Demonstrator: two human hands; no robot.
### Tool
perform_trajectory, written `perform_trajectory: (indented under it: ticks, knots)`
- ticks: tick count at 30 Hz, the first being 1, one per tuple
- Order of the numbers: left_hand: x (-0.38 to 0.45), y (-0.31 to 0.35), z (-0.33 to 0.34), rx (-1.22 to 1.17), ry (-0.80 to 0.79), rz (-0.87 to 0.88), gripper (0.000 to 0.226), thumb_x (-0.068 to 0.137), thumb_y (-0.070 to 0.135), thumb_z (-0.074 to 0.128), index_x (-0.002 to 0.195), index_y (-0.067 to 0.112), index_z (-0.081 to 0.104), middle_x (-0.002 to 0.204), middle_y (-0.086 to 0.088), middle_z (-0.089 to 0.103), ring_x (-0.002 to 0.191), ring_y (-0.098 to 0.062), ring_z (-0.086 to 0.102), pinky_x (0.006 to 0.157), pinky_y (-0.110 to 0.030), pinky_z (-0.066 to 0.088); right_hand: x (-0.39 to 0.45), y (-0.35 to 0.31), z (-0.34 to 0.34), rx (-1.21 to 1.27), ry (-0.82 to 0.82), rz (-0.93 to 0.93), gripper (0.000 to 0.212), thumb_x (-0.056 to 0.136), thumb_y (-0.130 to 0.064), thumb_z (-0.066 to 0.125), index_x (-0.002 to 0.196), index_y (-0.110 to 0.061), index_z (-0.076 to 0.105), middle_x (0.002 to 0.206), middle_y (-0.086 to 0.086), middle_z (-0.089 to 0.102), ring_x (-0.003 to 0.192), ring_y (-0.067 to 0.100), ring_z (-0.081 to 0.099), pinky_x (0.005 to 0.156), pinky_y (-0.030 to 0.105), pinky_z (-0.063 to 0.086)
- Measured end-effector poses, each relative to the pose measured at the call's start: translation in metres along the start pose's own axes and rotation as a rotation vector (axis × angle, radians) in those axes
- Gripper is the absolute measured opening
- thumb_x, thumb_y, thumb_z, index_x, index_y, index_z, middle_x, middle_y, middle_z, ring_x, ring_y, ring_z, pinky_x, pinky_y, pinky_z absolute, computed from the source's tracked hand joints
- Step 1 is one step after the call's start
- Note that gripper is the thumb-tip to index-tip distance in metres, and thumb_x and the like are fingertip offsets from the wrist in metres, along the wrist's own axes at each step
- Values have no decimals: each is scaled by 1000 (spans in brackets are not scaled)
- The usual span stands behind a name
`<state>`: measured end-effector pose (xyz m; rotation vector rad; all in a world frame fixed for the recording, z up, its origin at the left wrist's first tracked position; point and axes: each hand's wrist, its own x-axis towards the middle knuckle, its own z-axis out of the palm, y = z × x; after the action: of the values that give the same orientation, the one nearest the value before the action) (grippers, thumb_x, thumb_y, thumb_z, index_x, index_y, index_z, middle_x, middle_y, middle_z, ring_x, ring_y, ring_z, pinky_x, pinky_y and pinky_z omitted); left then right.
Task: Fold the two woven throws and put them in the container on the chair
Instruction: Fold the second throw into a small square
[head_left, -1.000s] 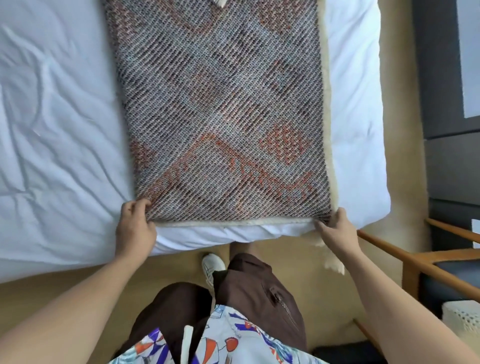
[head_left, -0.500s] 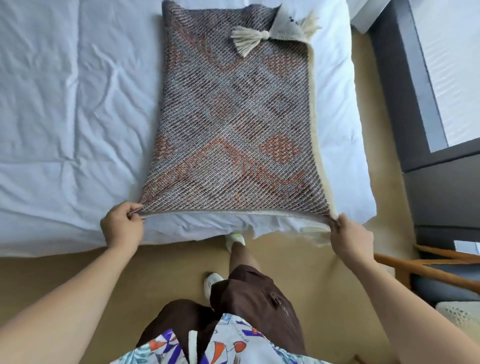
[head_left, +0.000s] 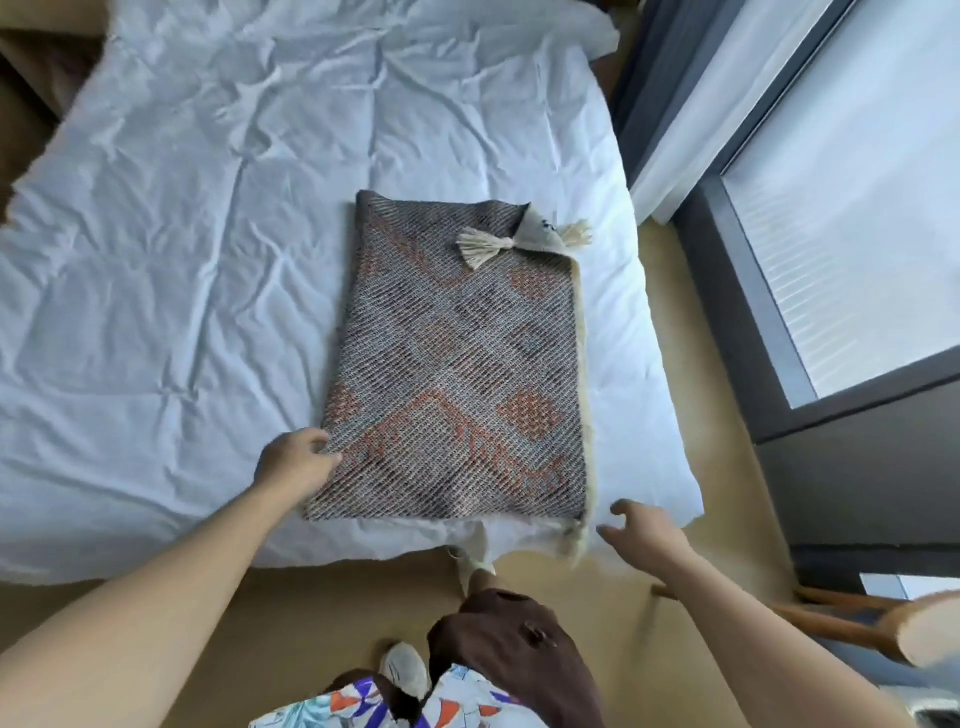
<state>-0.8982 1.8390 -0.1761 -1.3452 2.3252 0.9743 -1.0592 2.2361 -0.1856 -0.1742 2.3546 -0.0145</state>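
- While we look down from above, we count one woven throw (head_left: 457, 364), one bed (head_left: 182, 234), two hands, two cream tassels, one window and one wooden chair frame.
- At the left, the bed carries a rumpled white sheet, and the folded throw lies flat on it, near the right edge and close to the foot.
- Our left hand (head_left: 296, 462) rests on the throw's lower left edge, its fingers (head_left: 324, 457) curled together and touching the weave; whether they pinch the cloth we cannot tell.
- One tassel (head_left: 480, 245) lies on top of the throw near its far right corner, beside a turned-over grey corner; the second tassel (head_left: 577, 233) sticks out just past that corner onto the sheet.
- Our right hand (head_left: 644, 532) hovers just off the throw's lower right corner, fingers (head_left: 621, 506) spread apart and holding nothing.
- Farther right, the window (head_left: 857, 208) shows, and the chair frame (head_left: 852, 621) sits low by the floor.
- Half a second ago both hands gripped the near hem and held it slightly lifted; now the hem lies on the bed, the right hand has let go, and the left has slid up the side edge.
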Motion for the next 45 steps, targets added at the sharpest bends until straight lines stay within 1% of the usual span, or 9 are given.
perform_trajectory:
  ticks: [8, 17, 23, 28, 32, 35, 39, 41, 45]
  knots:
    - [102, 147, -23, 16, -9, 161, 36, 93, 32, 66, 128, 23, 61, 126, -10, 65, 91, -23, 63, 68, -27, 46, 111, -78, -125, 58, 145, -224, 54, 96, -43, 60, 141, -14, 54, 132, 13, 66, 126, 31, 58, 100, 38, 48]
    - [267, 268, 20, 128, -47, 94, 44, 93, 36, 66, 135, 30, 57, 125, -9, 62, 97, -24, 62, 73, -33, 49, 358, -154, -253, 689, 270, -87, 33, 92, -32, 66, 118, -12, 72, 103, 7, 76, 88, 25, 69, 87, 34, 53]
    - [356, 314, 74, 89, -50, 99, 63, 92, 36, 67, 148, 25, 41, 150, -7, 45, 135, -32, 43, 110, -50, 39, 486, -182, -272, 999, 60, 12, 32, 85, -36, 80, 89, -8, 65, 73, 5, 59, 62, 18, 54, 50, 27, 49]
    - [394, 345, 90, -118, -29, 29, 70, 80, 42, 79, 141, 23, 49, 125, 1, 62, 113, -24, 58, 94, -36, 48, 525, -211, -336, 1016, 227, -156, 14, 88, -12, 71, 74, -9, 66, 59, 5, 67, 43, 14, 55, 43, 25, 45]
    - [415, 360, 96, -365, -107, -12, 41, 82, 25, 81, 118, 25, 61, 106, 7, 68, 91, -12, 66, 71, -27, 52, 557, -223, -399, 1467, 385, -37, 6, 88, -4, 64, 93, -3, 67, 82, 16, 70, 65, 25, 67, 74, 39, 64]
    - [423, 377, 98, -587, -150, -109, 26, 87, 10, 75, 110, 17, 65, 103, -7, 74, 87, -23, 73, 67, -34, 59, 529, -216, -368, 1151, 453, -113, 65, 85, -33, 75, 141, -16, 47, 102, 2, 64, 93, 23, 67, 92, 36, 57]
    - [423, 415, 98, -778, -273, -109, 19, 88, 4, 71, 105, 13, 67, 101, -12, 75, 84, -29, 76, 72, -48, 63, 472, -199, -273, 239, 191, -529, 119, 60, -65, 85, 154, -32, 20, 150, 11, 40, 132, 27, 42, 107, 46, 40]
    - [422, 429, 100, -864, -273, -53, 20, 91, 13, 70, 110, 14, 66, 105, -12, 73, 84, -29, 76, 68, -43, 63, 486, -199, -258, 96, 282, -521, 91, 73, -40, 81, 150, -29, 35, 139, 11, 52, 123, 32, 51, 97, 41, 46]
    - [424, 419, 102, -540, 6, 172, 37, 97, 41, 61, 130, 26, 56, 104, 5, 69, 87, -14, 70, 73, -34, 58, 541, -201, -295, 948, 517, -70, 20, 80, -20, 59, 92, -20, 75, 88, 2, 74, 82, 22, 67, 73, 30, 52]
